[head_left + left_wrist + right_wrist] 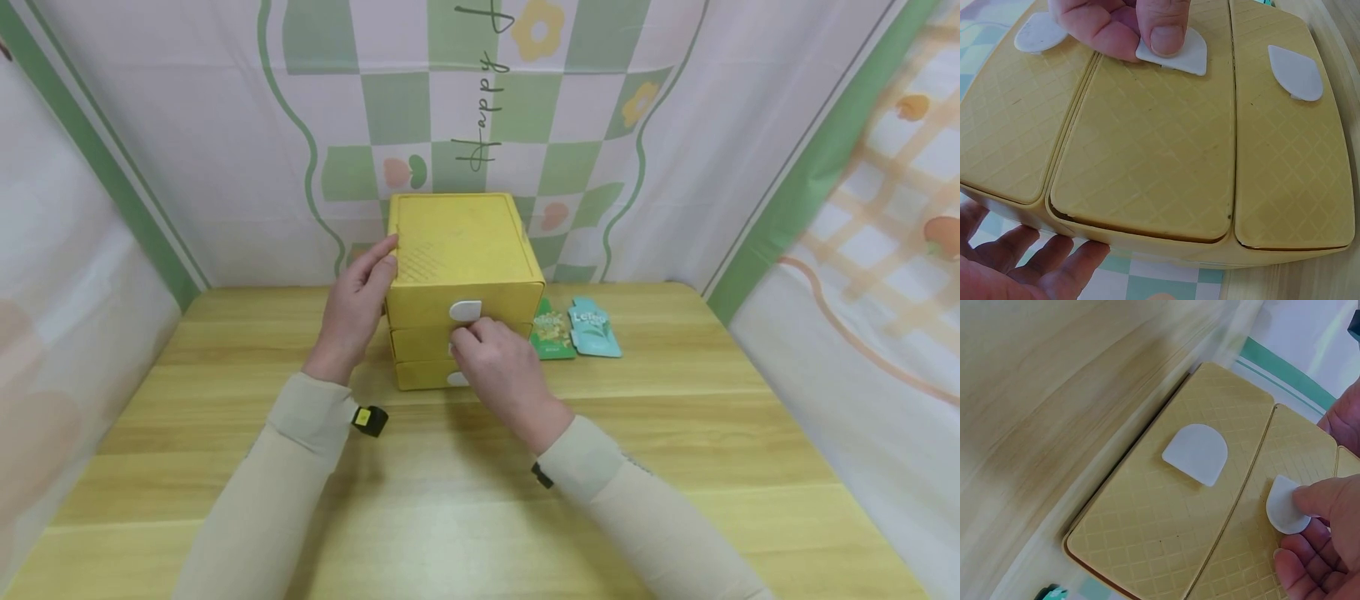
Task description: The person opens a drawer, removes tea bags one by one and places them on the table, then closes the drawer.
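Observation:
A yellow three-drawer box stands on the table, with a rounded white handle on each drawer front. My left hand rests against the box's left side, its fingers stretched along it in the left wrist view. With thumb and fingers, my right hand pinches the white handle of the middle drawer. The top drawer's handle and the bottom drawer's handle are untouched. All three drawer fronts sit about level with one another.
Two flat packets, a green one and a light blue one, lie on the wooden table right of the box. Directly behind the box hangs a checkered cloth; more printed cloth hangs at the sides.

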Tool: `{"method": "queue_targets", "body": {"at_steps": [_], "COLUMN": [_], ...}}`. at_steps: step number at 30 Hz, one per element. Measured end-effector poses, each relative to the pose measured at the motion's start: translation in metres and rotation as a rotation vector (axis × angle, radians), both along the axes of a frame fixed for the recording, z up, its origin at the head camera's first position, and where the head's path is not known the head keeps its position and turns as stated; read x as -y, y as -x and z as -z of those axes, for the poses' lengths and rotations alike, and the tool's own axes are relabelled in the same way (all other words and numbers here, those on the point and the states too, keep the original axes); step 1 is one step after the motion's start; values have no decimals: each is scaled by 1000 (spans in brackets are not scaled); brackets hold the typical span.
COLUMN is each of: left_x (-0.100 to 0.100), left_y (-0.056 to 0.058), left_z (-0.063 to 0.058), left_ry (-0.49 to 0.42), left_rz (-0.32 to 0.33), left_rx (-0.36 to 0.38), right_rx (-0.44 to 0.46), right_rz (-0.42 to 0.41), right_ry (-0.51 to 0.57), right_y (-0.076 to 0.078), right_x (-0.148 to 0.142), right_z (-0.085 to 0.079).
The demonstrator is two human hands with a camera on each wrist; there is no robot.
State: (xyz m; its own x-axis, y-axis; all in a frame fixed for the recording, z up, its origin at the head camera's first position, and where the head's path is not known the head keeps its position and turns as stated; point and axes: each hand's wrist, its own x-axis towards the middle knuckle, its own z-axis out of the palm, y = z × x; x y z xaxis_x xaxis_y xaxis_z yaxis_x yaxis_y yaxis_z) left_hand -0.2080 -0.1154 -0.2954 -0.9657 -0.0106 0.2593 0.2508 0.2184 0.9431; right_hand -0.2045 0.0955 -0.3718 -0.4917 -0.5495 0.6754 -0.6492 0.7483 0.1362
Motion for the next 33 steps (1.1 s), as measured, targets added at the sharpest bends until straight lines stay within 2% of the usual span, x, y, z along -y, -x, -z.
{"method": "queue_targets", "body": {"at_steps": [19, 33], "left_x": [-1, -1], "left_y": [-3, -2], "left_z": [0, 0], "left_ry": [16, 0], "left_rz": [4, 12], "left_rx": [-7, -22], "right_rx": [2, 79], "right_rz": [-65, -80], "right_ry": [40, 27], "right_y": [-16, -31], "right_x": [-5, -9], "right_z": [0, -1]}}
